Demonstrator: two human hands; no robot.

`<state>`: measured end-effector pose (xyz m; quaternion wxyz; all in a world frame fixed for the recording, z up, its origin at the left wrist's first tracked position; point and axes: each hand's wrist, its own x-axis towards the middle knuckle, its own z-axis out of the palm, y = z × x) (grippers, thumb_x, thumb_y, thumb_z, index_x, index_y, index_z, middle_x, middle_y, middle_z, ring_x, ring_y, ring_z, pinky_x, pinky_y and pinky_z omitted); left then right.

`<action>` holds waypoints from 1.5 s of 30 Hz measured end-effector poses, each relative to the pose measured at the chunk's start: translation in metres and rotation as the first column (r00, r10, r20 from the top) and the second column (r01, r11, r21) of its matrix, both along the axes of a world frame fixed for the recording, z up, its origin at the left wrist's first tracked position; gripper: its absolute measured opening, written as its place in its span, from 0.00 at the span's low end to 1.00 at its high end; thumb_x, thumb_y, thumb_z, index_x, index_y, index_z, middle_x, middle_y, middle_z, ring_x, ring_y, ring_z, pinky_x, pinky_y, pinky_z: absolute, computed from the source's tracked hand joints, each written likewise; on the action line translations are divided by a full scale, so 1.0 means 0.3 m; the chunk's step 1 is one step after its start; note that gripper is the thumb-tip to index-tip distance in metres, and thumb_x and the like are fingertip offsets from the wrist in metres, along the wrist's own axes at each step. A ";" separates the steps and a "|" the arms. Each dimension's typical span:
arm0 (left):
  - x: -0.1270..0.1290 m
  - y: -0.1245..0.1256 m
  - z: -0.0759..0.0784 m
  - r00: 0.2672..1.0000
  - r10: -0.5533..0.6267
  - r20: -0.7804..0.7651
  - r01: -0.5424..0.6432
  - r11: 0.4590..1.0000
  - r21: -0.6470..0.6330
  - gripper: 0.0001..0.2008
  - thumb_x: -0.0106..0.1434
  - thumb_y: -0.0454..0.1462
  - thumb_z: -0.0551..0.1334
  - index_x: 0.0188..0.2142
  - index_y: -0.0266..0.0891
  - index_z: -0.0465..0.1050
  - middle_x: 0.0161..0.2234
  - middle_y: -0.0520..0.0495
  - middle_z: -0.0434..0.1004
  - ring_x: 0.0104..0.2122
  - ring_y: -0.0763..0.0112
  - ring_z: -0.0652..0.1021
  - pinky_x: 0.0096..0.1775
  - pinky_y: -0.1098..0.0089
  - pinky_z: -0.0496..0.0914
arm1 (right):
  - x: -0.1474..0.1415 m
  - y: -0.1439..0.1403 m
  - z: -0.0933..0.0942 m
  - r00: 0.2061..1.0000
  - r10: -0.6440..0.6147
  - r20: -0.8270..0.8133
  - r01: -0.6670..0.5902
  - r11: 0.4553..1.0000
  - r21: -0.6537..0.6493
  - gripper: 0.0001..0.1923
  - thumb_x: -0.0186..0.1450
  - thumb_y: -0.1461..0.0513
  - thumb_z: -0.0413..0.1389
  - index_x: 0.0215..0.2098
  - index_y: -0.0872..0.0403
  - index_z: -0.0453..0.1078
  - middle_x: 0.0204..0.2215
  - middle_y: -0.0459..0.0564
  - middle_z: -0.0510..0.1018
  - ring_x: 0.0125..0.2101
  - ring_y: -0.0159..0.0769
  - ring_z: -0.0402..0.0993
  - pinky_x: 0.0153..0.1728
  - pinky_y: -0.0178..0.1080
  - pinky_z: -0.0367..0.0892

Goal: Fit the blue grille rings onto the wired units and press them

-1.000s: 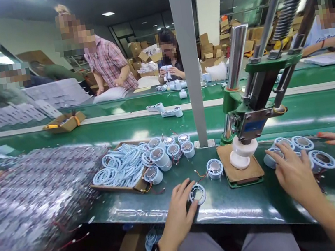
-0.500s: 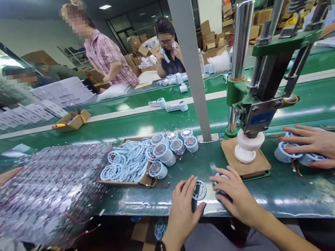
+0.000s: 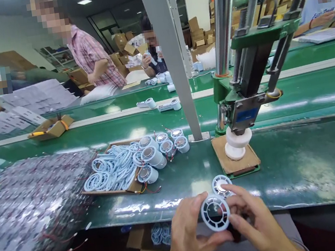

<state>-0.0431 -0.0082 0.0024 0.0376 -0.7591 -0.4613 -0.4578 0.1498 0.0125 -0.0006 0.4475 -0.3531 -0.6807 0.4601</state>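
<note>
Green bench [image 3: 300,165], factory floor behind, other people at work across the belt.

Both hands are raised just over the near edge of the bench. A pale blue ring [image 3: 215,212] with spokes is pinched between left hand [image 3: 186,239] and right hand [image 3: 259,229], face turned up toward the camera. A second round part with a metal centre [image 3: 221,184] sits just behind it, apparently held by the right fingers; the exact grip cannot be told.

Judgement on the step: the two parts are likely being mated. The ring should be kept square to the round part, spokes aligned before any pressure is applied, and wires kept clear of the seam.

Counts:
- 1 ring in hand, 1 round part behind it.
- 1 press [image 3: 239,103] on a brown pad, near the far edge, white part under the ram.
- 1 shallow box [image 3: 114,190] of loose blue rings left of the press; too tangled to be counted.
- About 7 round parts [image 3: 149,155] clustered at the box's right end.
- 1 silvery heap [image 3: 32,207] at the left end.
</note>
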 end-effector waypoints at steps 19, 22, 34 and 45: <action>0.027 0.000 -0.022 0.996 0.045 0.081 -0.053 0.994 0.095 0.48 0.59 0.55 0.66 0.71 0.41 0.48 0.36 0.37 0.84 0.33 0.56 0.85 0.34 0.59 0.81 | 0.012 -0.031 0.016 0.943 0.127 -0.309 -0.261 0.858 -0.443 0.24 0.68 0.58 0.57 0.62 0.46 0.66 0.42 0.50 0.80 0.41 0.34 0.76 0.45 0.35 0.69; 0.028 0.000 -0.018 0.995 0.044 0.087 -0.052 0.994 0.095 0.48 0.59 0.55 0.66 0.71 0.41 0.48 0.36 0.37 0.84 0.32 0.56 0.85 0.34 0.59 0.81 | 0.011 -0.031 0.014 0.933 0.131 -0.335 -0.280 0.850 -0.446 0.24 0.68 0.58 0.57 0.62 0.46 0.65 0.43 0.51 0.80 0.43 0.34 0.76 0.46 0.36 0.69; 0.047 -0.005 0.014 0.994 0.064 0.088 -0.070 0.995 0.074 0.45 0.61 0.56 0.64 0.70 0.40 0.49 0.37 0.39 0.82 0.32 0.59 0.85 0.33 0.62 0.81 | 0.001 -0.028 0.022 0.918 0.099 -0.385 -0.294 0.821 -0.489 0.24 0.67 0.54 0.60 0.60 0.47 0.69 0.40 0.51 0.79 0.40 0.34 0.76 0.44 0.35 0.71; 0.075 -0.010 -0.015 0.971 0.024 0.239 -0.018 0.999 -0.027 0.43 0.57 0.59 0.63 0.66 0.44 0.56 0.41 0.39 0.80 0.37 0.60 0.83 0.37 0.63 0.80 | -0.027 0.005 0.025 0.908 -0.015 -0.418 -0.275 0.732 -0.623 0.32 0.56 0.45 0.67 0.52 0.55 0.74 0.25 0.46 0.73 0.24 0.25 0.66 0.25 0.27 0.63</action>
